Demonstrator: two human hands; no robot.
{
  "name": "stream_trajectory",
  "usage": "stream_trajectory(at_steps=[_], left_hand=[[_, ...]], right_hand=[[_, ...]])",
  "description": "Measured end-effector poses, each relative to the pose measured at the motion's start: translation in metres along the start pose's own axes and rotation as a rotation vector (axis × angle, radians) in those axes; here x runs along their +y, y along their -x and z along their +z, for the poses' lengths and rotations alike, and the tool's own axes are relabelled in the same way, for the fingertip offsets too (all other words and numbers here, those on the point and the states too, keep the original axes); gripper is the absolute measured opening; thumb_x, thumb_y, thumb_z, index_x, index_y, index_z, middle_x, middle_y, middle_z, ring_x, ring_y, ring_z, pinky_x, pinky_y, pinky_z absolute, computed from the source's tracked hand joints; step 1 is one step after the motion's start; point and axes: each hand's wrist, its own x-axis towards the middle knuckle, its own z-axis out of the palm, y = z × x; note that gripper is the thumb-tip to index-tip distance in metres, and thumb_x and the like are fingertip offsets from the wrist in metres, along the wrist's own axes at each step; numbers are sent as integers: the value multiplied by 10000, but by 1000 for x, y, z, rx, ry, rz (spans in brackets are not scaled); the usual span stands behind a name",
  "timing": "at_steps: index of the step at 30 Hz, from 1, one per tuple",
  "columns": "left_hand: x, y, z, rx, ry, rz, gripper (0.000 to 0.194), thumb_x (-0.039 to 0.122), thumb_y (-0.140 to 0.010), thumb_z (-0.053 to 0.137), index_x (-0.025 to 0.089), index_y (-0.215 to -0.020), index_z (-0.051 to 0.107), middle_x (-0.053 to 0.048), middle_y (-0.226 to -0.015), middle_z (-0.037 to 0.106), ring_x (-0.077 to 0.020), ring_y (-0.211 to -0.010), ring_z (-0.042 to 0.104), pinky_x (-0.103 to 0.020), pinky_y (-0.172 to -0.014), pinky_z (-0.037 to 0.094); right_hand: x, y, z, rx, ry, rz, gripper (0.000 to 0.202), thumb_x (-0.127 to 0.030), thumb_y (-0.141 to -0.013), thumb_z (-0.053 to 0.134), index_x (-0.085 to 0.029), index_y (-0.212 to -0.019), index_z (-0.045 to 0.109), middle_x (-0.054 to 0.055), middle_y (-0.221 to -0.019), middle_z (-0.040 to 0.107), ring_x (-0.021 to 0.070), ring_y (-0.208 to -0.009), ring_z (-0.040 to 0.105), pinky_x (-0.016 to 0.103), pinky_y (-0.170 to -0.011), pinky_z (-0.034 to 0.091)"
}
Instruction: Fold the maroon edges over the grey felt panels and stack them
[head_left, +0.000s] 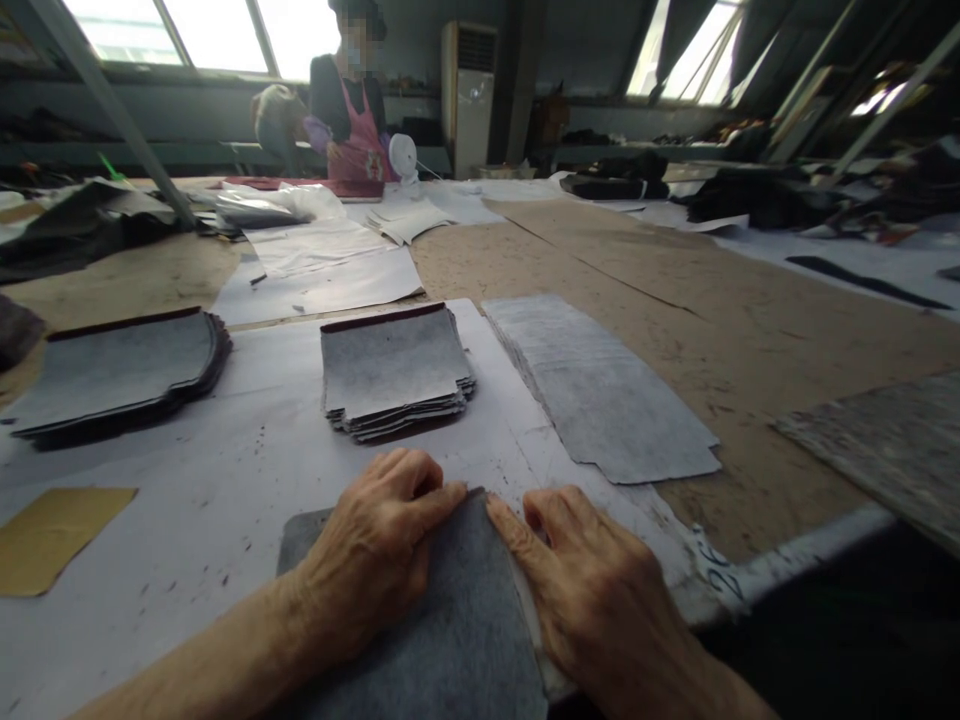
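A grey felt-like fabric piece [450, 640] lies at the table's near edge, partly hidden under my hands and forearm. My left hand [382, 540] rests over it with curled fingers, its thumb pressed at the top corner. On the other side of that corner, my right hand [577, 570] is closed, thumb and fingers pinching the fabric's right edge. The two thumb tips are close together with a small gap between. Just beyond stands a stack of grey pieces [394, 365] with a dark folded top edge. To its right is a fanned stack of plain grey pieces [600, 390].
Another stack with dark edging [127, 370] lies at left, above a tan card [60, 535]. White paper [225, 500] covers the near table. A speckled grey board [885, 450] sits at right. Across the table stands a person in a pink apron [364, 130].
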Motion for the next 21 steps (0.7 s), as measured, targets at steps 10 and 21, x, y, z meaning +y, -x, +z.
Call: stream_trajectory(at_steps=[10,21], left_hand=[[6,6,-4,-245,-288,191,312,90,-884,277,68,-1111,491,-90,-896,477,-191,-782,419,-360,-680,433],[13,2,-6,-271,-291,210,292,75,-870,304,68,-1091,495,-84,-879,468,-193,-766,408,-353,-672,430]], right_hand=[[3,-1,1,-85,-52,31,410,-20,-747,441,-79,-1129,577,98,-785,518,221,-720,478,359,-568,466],[15,-3,1,44,-341,216,206,-99,-841,472,-141,-910,662,45,-740,574,131,-689,541,238,-616,473]])
